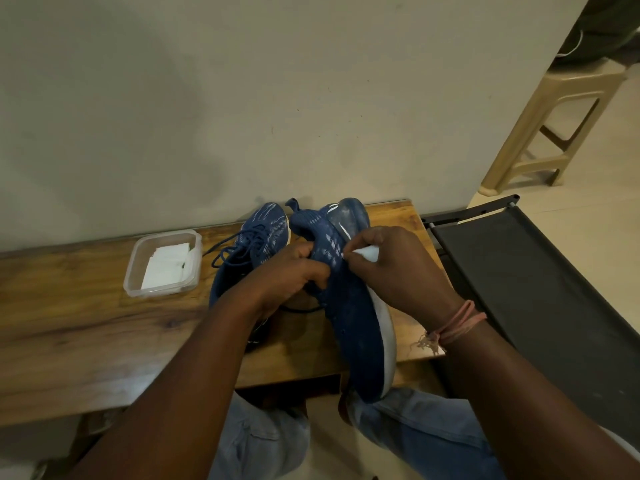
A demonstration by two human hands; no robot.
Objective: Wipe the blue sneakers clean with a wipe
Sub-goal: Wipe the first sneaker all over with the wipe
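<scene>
The left hand (pixel 294 271) grips a blue shoe (pixel 349 306) tipped on its side over the table (pixel 86 323). The right hand (pixel 398 268) pinches a white wipe (pixel 367 252) against it. The other shoe (pixel 256 244) sits just left.

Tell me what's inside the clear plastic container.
The clear plastic container on the wooden table holds folded white wipes, apparently stacked. How many lie underneath is hidden.

Two blue sneakers (pixel 346 306) — one container (pixel 162 263) of wipes, one wipe (pixel 367 252) in use, two hands (pixel 294 275), one bench (pixel 86 323), one stool (pixel 550 126)
</scene>
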